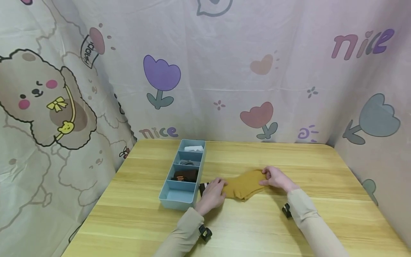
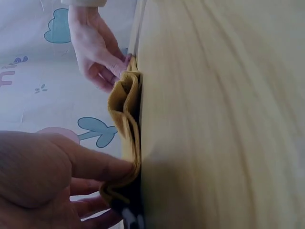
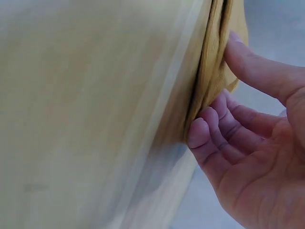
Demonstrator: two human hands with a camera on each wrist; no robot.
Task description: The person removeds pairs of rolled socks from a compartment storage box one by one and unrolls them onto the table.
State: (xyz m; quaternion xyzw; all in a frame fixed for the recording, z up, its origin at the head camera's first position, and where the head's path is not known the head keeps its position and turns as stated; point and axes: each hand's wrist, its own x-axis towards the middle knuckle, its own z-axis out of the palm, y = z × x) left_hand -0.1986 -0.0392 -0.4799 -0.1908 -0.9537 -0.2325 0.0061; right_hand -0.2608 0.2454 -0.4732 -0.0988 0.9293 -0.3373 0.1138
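Mustard-yellow socks, with a dark cuff striped in white at the left end, lie flat and layered on the table just right of the blue divided box. My left hand is over the cuff end; in the left wrist view its thumb and fingers grip the folded knit. At the other end, my right hand pinches the fabric edge between thumb and fingers. The right wrist view shows those fingertips against the layered edge of the socks. The left hand partly hides the cuff.
The box's far compartments hold a white item, a grey item and a dark brown bundle with orange bits; bare bottom shows in the nearest one. A patterned curtain hangs behind the wooden table and along both sides.
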